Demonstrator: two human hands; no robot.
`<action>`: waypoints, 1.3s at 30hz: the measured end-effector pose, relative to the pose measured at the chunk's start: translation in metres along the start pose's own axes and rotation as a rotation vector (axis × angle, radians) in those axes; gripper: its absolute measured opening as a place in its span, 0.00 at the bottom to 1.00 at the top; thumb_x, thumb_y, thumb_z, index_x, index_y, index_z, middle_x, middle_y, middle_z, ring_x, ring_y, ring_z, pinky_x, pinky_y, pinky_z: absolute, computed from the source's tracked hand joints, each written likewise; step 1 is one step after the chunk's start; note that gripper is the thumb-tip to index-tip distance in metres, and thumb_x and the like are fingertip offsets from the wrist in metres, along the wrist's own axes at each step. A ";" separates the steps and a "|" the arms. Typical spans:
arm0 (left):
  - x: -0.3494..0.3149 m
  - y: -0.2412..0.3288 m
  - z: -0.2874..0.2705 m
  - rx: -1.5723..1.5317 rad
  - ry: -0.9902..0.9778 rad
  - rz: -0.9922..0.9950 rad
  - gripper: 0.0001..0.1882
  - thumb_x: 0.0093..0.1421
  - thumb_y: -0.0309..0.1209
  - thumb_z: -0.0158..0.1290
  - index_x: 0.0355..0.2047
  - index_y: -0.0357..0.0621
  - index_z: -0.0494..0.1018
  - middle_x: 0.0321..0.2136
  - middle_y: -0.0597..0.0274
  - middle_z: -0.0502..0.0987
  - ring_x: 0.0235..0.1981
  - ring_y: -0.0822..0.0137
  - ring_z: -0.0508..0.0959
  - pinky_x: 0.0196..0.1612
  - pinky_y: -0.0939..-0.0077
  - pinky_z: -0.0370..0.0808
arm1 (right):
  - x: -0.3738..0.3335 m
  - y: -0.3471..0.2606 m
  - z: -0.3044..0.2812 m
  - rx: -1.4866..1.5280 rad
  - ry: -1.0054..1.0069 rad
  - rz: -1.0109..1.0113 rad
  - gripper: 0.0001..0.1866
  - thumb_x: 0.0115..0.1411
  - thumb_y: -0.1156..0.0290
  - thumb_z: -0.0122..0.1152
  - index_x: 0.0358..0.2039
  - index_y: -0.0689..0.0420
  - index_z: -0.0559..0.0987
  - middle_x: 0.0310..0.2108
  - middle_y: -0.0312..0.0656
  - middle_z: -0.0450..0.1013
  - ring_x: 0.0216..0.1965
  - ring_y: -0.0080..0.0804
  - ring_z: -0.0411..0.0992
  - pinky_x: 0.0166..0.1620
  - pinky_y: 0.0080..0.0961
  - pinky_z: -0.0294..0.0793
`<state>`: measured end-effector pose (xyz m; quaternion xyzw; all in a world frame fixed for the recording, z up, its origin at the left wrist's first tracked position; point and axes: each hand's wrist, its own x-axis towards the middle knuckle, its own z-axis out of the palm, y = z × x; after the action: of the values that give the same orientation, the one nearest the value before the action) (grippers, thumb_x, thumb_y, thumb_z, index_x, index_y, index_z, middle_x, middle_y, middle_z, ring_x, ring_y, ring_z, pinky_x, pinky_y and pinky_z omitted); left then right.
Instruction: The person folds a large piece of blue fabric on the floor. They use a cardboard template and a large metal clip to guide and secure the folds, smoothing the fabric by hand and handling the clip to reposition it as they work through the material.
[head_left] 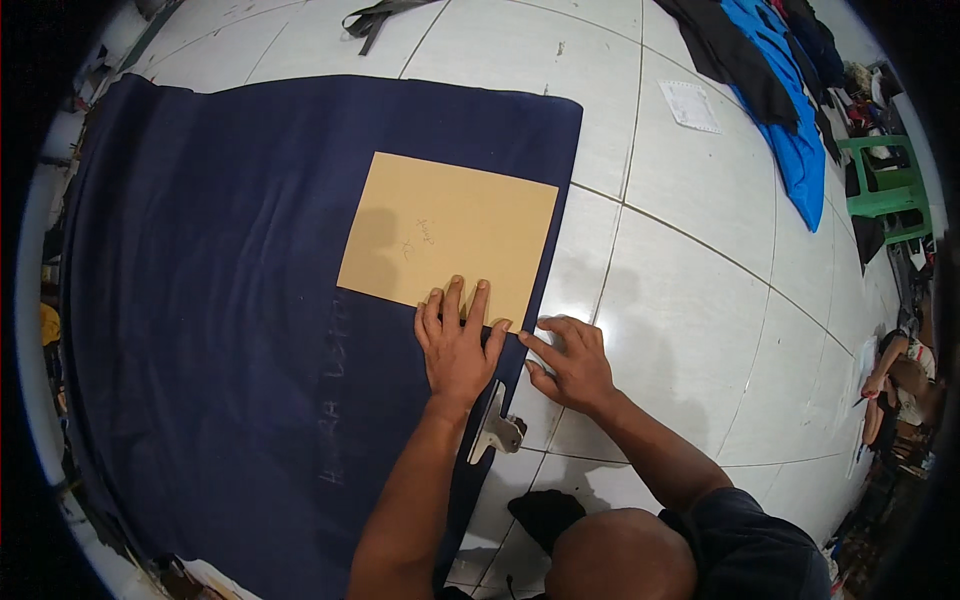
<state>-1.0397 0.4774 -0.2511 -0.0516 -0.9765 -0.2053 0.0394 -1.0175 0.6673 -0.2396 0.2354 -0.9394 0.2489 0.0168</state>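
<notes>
A tan card sheet [450, 225] with faint handwriting lies on dark navy fabric [230, 330], near the fabric's right edge. My left hand [460, 345] rests palm down with its fingers spread, the fingertips on the card's lower edge. At the card's lower right corner is my right hand [575, 365], its index fingertip touching the corner or the fabric edge beside it. The thumb stands apart and nothing shows between the fingers. Just below my hands, a silver metal clip [495, 432] grips the fabric's right edge.
White floor tiles [690, 300] stretch to the right. Black and blue cloth [770, 110] lies at the upper right beside a white paper [690, 106]. A green plastic stool [888, 190] stands at the far right, above another person [900, 385]. A dark strap [378, 20] lies at the top.
</notes>
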 end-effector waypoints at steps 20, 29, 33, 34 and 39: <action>-0.001 0.001 -0.003 -0.048 0.015 -0.013 0.27 0.58 0.45 0.54 0.56 0.48 0.68 0.59 0.50 0.62 0.60 0.46 0.58 0.63 0.45 0.50 | -0.001 -0.004 -0.004 0.002 -0.022 0.009 0.24 0.50 0.63 0.64 0.51 0.44 0.75 0.50 0.39 0.67 0.54 0.37 0.64 0.52 0.38 0.60; -0.001 -0.001 -0.002 -0.049 0.020 -0.020 0.28 0.58 0.46 0.54 0.56 0.49 0.69 0.59 0.50 0.63 0.61 0.46 0.58 0.63 0.46 0.50 | 0.002 -0.004 -0.004 -0.010 -0.038 0.016 0.24 0.50 0.63 0.64 0.50 0.45 0.76 0.50 0.39 0.67 0.54 0.36 0.64 0.52 0.37 0.60; -0.001 0.000 -0.004 -0.041 0.029 -0.012 0.28 0.58 0.47 0.54 0.56 0.49 0.69 0.59 0.51 0.63 0.60 0.46 0.58 0.63 0.46 0.50 | 0.001 -0.004 -0.003 0.007 -0.020 0.012 0.24 0.50 0.63 0.64 0.50 0.44 0.76 0.50 0.38 0.67 0.54 0.36 0.64 0.52 0.37 0.60; -0.001 0.000 -0.002 -0.047 0.029 -0.014 0.28 0.58 0.47 0.54 0.56 0.49 0.69 0.59 0.51 0.63 0.60 0.46 0.58 0.63 0.46 0.50 | 0.000 -0.004 -0.002 0.001 -0.019 0.008 0.24 0.50 0.63 0.64 0.50 0.44 0.76 0.50 0.38 0.67 0.53 0.36 0.65 0.52 0.37 0.61; -0.003 -0.002 -0.002 -0.053 0.033 -0.016 0.28 0.57 0.46 0.55 0.55 0.49 0.69 0.59 0.51 0.63 0.60 0.46 0.58 0.63 0.46 0.50 | 0.001 -0.006 -0.003 0.006 -0.024 0.011 0.24 0.49 0.63 0.64 0.50 0.44 0.76 0.50 0.38 0.68 0.53 0.37 0.65 0.52 0.37 0.61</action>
<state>-1.0368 0.4746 -0.2503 -0.0412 -0.9703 -0.2324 0.0522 -1.0157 0.6641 -0.2346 0.2332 -0.9401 0.2487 0.0034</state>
